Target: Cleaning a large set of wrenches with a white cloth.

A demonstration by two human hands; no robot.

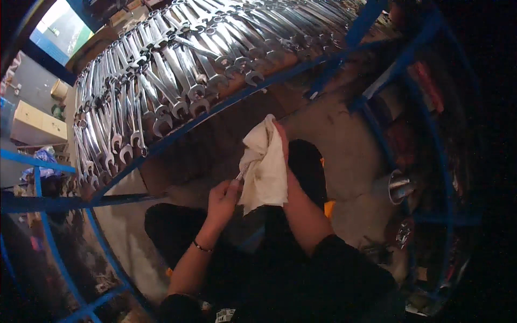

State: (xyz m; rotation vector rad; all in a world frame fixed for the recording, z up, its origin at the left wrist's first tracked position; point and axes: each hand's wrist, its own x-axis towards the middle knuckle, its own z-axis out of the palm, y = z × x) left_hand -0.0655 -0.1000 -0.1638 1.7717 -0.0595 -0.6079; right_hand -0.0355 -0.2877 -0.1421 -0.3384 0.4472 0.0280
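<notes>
Gripping: left hand (222,202), fingers closed on metal tool (243,173)
Tool axis: slants up-right from left fingers into white cloth (267,175); far end covered
Right hand (281,138): behind cloth, fingers mostly hidden, can't tell grip
Nearer bare shaft: left

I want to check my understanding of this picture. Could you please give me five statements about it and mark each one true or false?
1. The right hand holds a pale cloth. True.
2. The left hand is empty. False: it grips a slim metal piece.
3. A bracelet is on the left wrist. True.
4. The cloth is dark blue. False: it is whitish.
5. Many wrenches lie beyond a blue bar. True.
</notes>
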